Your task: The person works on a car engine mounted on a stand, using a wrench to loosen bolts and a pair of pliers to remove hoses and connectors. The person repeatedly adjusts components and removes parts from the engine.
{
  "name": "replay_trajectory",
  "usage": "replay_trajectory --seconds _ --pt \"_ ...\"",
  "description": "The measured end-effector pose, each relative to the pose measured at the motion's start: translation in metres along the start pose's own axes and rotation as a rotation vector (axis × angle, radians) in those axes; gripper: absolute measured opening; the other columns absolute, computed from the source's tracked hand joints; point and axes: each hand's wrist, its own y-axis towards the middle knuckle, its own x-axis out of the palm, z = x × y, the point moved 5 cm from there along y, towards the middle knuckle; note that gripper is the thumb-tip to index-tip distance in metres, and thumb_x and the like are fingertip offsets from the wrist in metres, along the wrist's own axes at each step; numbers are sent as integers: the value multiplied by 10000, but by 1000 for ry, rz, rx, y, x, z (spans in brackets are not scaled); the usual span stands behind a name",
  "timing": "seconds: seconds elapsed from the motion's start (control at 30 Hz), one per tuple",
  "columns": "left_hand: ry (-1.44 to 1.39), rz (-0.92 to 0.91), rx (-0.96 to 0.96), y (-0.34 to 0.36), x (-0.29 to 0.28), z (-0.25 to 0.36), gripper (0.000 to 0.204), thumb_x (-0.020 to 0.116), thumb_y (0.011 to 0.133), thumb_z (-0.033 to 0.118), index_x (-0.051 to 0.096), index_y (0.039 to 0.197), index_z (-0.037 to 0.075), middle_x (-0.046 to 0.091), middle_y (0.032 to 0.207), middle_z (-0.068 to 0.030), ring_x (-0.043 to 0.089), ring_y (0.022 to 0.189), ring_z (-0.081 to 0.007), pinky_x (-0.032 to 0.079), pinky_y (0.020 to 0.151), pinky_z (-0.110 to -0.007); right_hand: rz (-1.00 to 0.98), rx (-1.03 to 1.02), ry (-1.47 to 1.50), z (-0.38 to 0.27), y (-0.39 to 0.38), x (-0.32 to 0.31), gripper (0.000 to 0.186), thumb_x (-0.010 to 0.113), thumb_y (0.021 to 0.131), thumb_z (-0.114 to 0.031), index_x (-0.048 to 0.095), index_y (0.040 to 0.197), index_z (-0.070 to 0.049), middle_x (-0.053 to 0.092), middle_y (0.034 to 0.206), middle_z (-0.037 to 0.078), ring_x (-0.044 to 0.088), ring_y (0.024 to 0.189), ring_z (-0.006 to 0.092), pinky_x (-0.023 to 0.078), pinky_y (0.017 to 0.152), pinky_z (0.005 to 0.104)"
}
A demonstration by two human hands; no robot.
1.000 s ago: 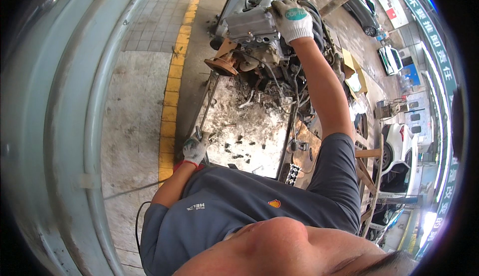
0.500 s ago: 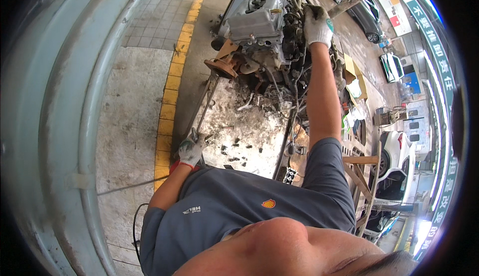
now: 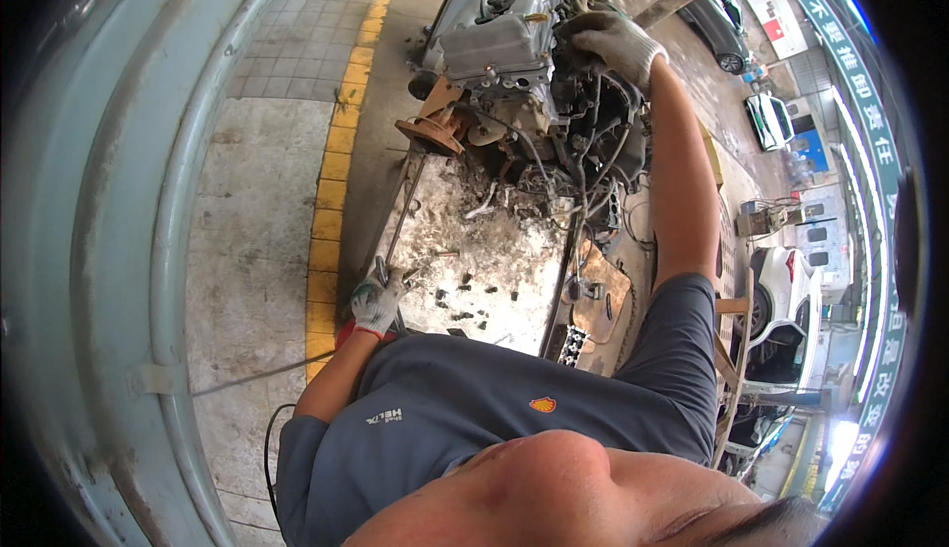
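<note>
A greasy engine point(image 3: 534, 83) with a silver cover stands at the far end of a dirty metal-topped bench point(image 3: 470, 251). My right hand point(image 3: 618, 41), in a whitish glove, reaches to the engine's right side among dark hoses and fittings. Its fingers curl down over a part there; what they grip is hidden. By the bench's near left edge, my gloved left hand point(image 3: 374, 305) is closed around a hand tool point(image 3: 382, 270) with a grey metal end. Most of that tool is covered by the glove, so its kind does not show. Several small dark bolts point(image 3: 468, 280) lie scattered on the bench.
A rusty round flange point(image 3: 429, 136) juts from the engine's left. Right of the bench lie a brown board point(image 3: 603, 295) and a perforated metal part point(image 3: 571, 345). A thin hose point(image 3: 262, 374) runs left toward a big pale-green post point(image 3: 178, 251). Parked cars point(image 3: 786, 295) stand farther right.
My right hand has come slightly nearer and turned, its fingers now pointing left over the engine's side. That forearm has swung right. My left hand stays nearly in place.
</note>
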Motion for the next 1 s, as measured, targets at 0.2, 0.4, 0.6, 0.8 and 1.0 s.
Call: replay_trajectory --seconds 0.2,0.4,0.6,0.8,1.0 --pt "-80 284 157 21 18 -42 498 649 998 578 771 1133 115 792 939 -134 759 957 -324 567 869 -436 187 165 145 32 37 14 503 762 965 -467 792 1161 -5 768 970 52 685 762 131 578 693 296" --pt "22 224 150 -6 -2 10 489 648 996 579 770 1146 130 793 955 -148 761 956 -346 571 865 -453 243 304 202 35 49 19 180 723 1001 -193 816 1100 -74 793 1005 52 758 823 137 642 765 289" --pt "9 232 194 -17 -10 18 403 690 1033 436 721 1097 39 710 802 -48 695 739 -172 552 710 -334 241 304 262 -12 30 39 202 725 967 -240 776 1006 -49 759 902 37 706 741 112 577 642 271" --pt "-57 196 175 -14 -5 17 391 673 1003 506 790 1092 143 787 880 -104 765 868 -294 572 814 -421 276 311 570 52 63 37 221 687 967 -275 765 979 -69 746 875 41 651 682 127 529 620 276" --pt "-124 193 201 -13 -5 11 416 667 1010 513 790 1083 122 787 883 -109 765 876 -298 572 815 -425 306 219 -18 39 66 36 384 621 977 -342 764 1131 -21 774 997 137 733 876 250 569 744 389"
